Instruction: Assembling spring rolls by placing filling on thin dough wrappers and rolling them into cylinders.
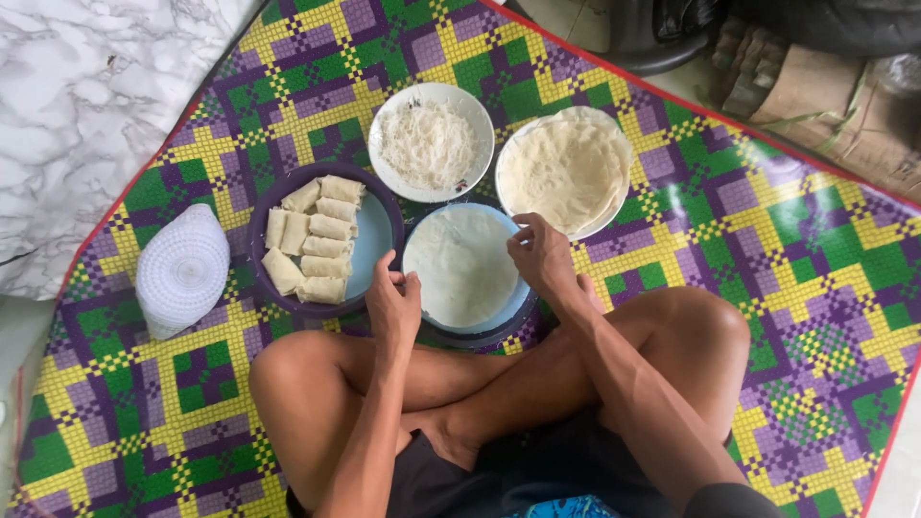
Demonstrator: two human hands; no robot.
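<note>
At the centre of the frame a thin, round, off-white wrapper sheet [463, 264] lies flat on a light blue round plate [513, 305], which rests on the mat just in front of the person's crossed legs [480, 384]. The left hand [394, 303] sits at the plate's left rim, its fingers curled and its fingertips pinching the left edge of the wrapper sheet. The right hand [541, 257] sits at the upper right edge of the same sheet, fingers bent and drawn together at the sheet's rim; whether they grip the sheet or only touch it cannot be told. Just left of the blue plate, and touching it, stands a dark purple round tray with a pale blue floor [376, 240], holding about nine cream-coloured rolled wrappers [314, 240] laid in two rough columns. Directly above the blue plate is a white round bowl [477, 115] filled with fine white shredded strands [427, 144]. To the upper right, beside that bowl, a white round plate [503, 187] bears a stack of pale round wrapper sheets [564, 168], its lower edge near the right hand. At the left of the frame a white, textured, domed object [182, 270] lies apart from the dishes. Everything rests on a woven plastic mat chequered in green, yellow and purple with a red border [767, 221]; a white marbled floor [86, 105] shows in the upper left corner.
</note>
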